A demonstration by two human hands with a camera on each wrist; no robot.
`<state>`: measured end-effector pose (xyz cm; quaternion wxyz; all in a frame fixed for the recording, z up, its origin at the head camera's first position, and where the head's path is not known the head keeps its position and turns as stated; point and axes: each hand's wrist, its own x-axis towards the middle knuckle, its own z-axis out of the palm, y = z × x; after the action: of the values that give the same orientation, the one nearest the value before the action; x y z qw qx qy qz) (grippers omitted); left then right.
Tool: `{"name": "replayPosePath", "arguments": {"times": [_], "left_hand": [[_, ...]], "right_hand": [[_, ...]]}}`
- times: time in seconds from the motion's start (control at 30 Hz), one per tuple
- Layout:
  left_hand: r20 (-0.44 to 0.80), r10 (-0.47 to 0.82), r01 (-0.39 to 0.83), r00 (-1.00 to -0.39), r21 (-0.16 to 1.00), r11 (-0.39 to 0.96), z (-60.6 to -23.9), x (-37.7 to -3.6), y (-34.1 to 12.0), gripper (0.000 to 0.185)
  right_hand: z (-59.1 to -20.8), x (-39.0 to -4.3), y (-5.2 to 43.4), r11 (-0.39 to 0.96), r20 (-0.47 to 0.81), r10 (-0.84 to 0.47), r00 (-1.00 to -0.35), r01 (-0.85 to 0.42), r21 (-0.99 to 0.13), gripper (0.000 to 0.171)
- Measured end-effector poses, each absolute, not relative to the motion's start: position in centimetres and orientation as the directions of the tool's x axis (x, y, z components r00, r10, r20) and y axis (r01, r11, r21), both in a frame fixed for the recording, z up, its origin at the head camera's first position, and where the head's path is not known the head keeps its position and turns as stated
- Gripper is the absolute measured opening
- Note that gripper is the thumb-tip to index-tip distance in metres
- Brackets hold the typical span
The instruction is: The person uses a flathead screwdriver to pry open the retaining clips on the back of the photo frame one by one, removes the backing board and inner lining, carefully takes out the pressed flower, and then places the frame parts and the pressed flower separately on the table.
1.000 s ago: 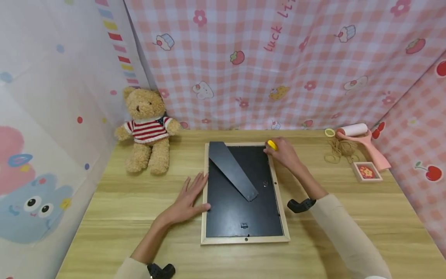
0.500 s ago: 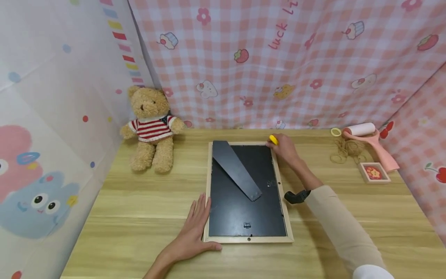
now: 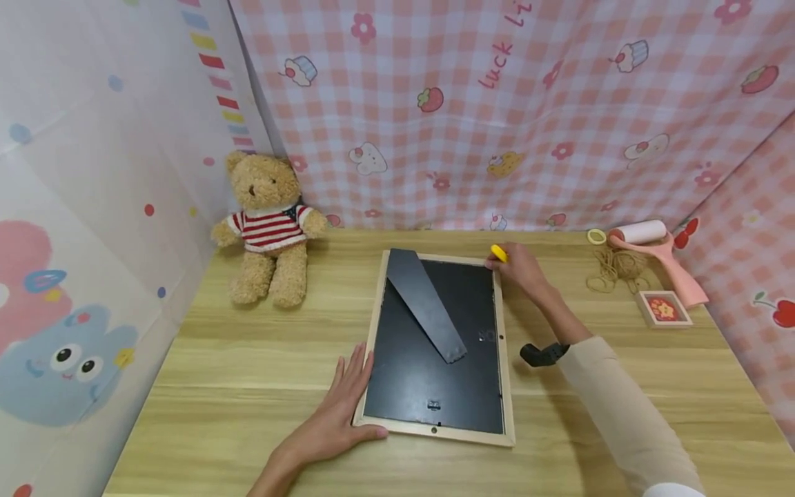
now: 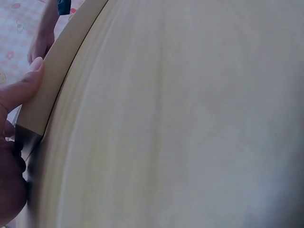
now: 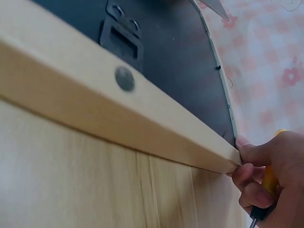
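Observation:
A wood-rimmed picture frame (image 3: pixel 504 359) lies face down on the table, its black backing (image 3: pixel 428 379) and easel leg (image 3: pixel 425 304) facing up. My left hand (image 3: pixel 332 417) lies flat at the frame's near-left corner, fingers straight along the left edge. Its thumb (image 4: pixel 21 88) presses the frame's rim (image 4: pixel 57 80). My right hand (image 3: pixel 522 269) is at the far-right corner, fingers curled round a yellow-handled tool (image 3: pixel 499 252). In the right wrist view the right hand (image 5: pixel 270 185) touches the corner of the rim (image 5: pixel 118 114) while gripping the yellow handle (image 5: pixel 269 183).
A teddy bear (image 3: pixel 267 228) sits at the back left. At the back right are a pink lint roller (image 3: pixel 658 252), a tangle of twine (image 3: pixel 617 266), a tape ring (image 3: pixel 596 237) and a small box (image 3: pixel 663 308). Cloth walls close in three sides.
My left hand slid from the middle of the frame's left edge to its near-left corner. The frame turned slightly, far end to the right, and my right hand went with it.

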<state>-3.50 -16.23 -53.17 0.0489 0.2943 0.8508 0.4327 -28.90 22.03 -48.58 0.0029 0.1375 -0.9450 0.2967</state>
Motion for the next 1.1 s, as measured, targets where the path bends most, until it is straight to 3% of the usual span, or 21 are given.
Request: {"name": "replayPosePath", "arguments": {"times": [0.37,0.53,0.67,0.8,1.1], "left_hand": [[0.270,0.508,0.513,-0.818,0.742,0.432,-53.6,-5.0,-17.1,0.099],[0.168,0.428,0.369,-0.888,0.815,0.447,-52.5,-6.3,-17.8,0.088],[0.165,0.329,0.316,-0.930,0.817,0.483,-52.3,-7.8,-18.2,0.076],[0.184,0.215,0.270,-0.959,0.821,0.503,-52.5,-9.7,-18.5,0.068],[0.075,0.026,0.077,-0.997,0.825,0.559,-52.0,-14.6,-16.7,0.061]], "right_hand": [[-47.9,-26.4,26.0,0.788,0.042,-0.251,-0.967,-0.230,-0.572,0.017],[-47.7,-24.5,27.9,0.777,0.017,-0.236,-0.972,-0.199,-0.597,0.018],[-47.7,-23.0,29.3,0.791,-0.007,-0.231,-0.973,-0.184,-0.583,0.018],[-47.8,-21.7,30.4,0.813,-0.014,-0.227,-0.974,-0.182,-0.553,0.020],[-47.5,-18.4,31.1,0.812,-0.103,-0.196,-0.975,-0.103,-0.574,0.026]]}}
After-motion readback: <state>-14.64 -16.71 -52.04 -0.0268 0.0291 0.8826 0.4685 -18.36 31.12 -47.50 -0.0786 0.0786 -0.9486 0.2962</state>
